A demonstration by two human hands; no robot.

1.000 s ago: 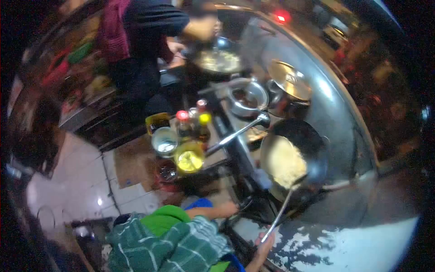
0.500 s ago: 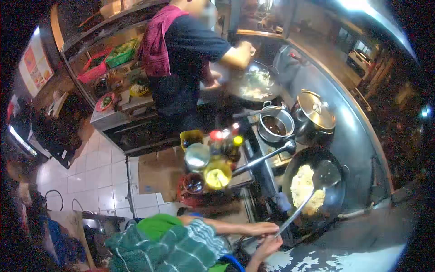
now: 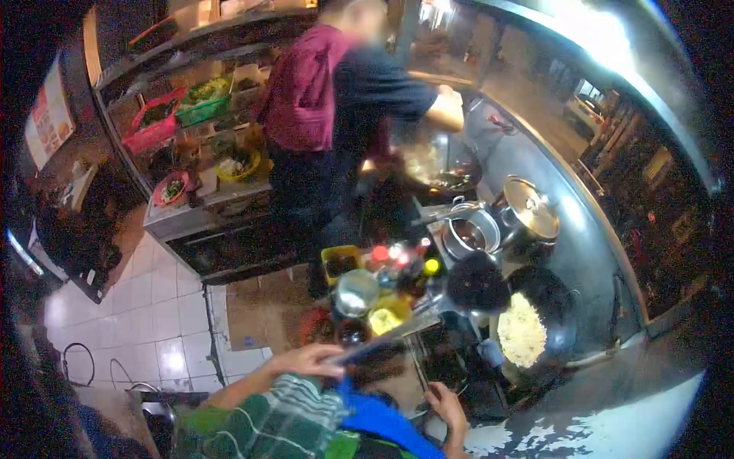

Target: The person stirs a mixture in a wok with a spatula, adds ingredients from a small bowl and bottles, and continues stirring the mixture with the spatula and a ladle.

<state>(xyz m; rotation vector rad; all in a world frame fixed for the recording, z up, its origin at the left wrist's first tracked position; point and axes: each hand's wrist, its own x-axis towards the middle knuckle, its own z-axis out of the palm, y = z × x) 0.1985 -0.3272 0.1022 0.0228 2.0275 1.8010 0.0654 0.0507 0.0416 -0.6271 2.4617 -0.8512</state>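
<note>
My left hand [image 3: 317, 361] is closed round the end of a long utensil handle [image 3: 394, 335], which slants up to the right and is blurred. Near its far end is a dark round head [image 3: 478, 281], held between the pot and the wok. My right hand [image 3: 449, 409] is low at the wok's near left side, its fingers loosely bent and apart, with nothing visible in them. A pale yellow, egg-like mass [image 3: 522, 330] lies in one piece in the black wok [image 3: 562, 314].
A co-worker [image 3: 344, 115] stands at a second, steaming wok [image 3: 459, 176]. An open pot [image 3: 468, 229] and a lidded pot [image 3: 531, 210] stand between the woks. Bottles and a metal bowl [image 3: 357, 293] are left of the stove. Baskets [image 3: 202, 111] sit on shelves.
The utensil has left the egg-like food, which now lies as one rounded mass. My left hand has moved left, away from my right hand. The co-worker leans further over the far wok.
</note>
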